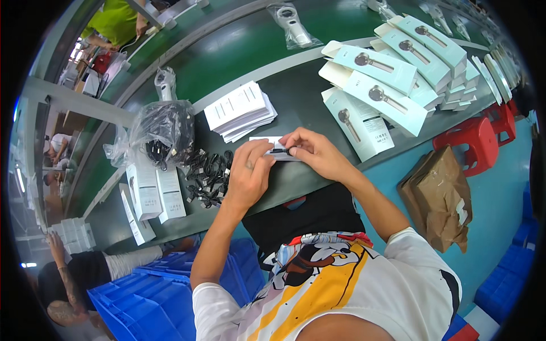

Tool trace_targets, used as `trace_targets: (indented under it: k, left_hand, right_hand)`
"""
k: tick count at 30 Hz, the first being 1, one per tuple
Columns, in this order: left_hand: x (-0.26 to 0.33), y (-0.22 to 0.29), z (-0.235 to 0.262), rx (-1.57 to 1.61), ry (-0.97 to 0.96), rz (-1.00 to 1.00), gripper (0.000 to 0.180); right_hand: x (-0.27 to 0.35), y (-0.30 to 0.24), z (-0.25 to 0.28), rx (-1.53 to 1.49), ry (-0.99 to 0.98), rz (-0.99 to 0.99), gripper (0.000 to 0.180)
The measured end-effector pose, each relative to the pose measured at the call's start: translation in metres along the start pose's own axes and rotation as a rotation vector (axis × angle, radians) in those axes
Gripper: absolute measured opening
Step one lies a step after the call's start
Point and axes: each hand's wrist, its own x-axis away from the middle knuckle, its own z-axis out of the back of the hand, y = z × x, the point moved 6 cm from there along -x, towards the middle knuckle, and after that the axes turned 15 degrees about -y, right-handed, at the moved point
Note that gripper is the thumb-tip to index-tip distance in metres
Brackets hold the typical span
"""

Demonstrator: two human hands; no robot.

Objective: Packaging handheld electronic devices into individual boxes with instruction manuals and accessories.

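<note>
At the table's near edge, my left hand (250, 170) and my right hand (315, 150) meet over a white folded leaflet (266, 140). A short black cable (280, 151) lies across the leaflet, pinched by the fingertips of both hands. My fingers hide part of the cable and the paper. Just beyond them sits a stack of white printed leaflets (239, 111). Left of my left hand is a loose heap of black cables (207, 177). Behind that heap stands a clear plastic bag (163, 133) with more black cables inside.
Pale green-and-white cartons (375, 99) are piled at the right; several more cartons (143, 193) stand at the left. Bagged white handheld devices (293, 27) lie on the green conveyor (227, 54). Blue crates (153, 301), a brown paper bag (438, 199) and red stools (472, 142) occupy the floor.
</note>
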Motion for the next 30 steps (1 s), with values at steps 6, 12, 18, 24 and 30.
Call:
trace_targets:
  k: [6, 12, 18, 24, 30]
  left_hand:
    - [-0.009, 0.018, 0.022, -0.075, 0.054, -0.152, 0.014]
    - [-0.011, 0.026, 0.032, -0.102, -0.021, -0.218, 0.018]
    - [-0.002, 0.027, 0.028, 0.009, -0.048, -0.220, 0.019]
    - [0.016, 0.010, -0.015, 0.094, -0.143, -0.110, 0.019]
    - [0.021, 0.004, -0.036, 0.166, -0.241, 0.023, 0.017]
  right_hand:
    - [0.007, -0.002, -0.020, -0.400, -0.269, -0.197, 0.015]
    - [0.017, -0.002, -0.038, -0.911, -0.425, -0.282, 0.017]
    - [0.008, -0.008, -0.007, -0.484, -0.148, -0.103, 0.012]
    - [0.001, -0.025, 0.010, 0.292, -0.157, -0.009, 0.010]
    - [0.009, -0.022, 0.003, 0.513, -0.186, 0.076, 0.011]
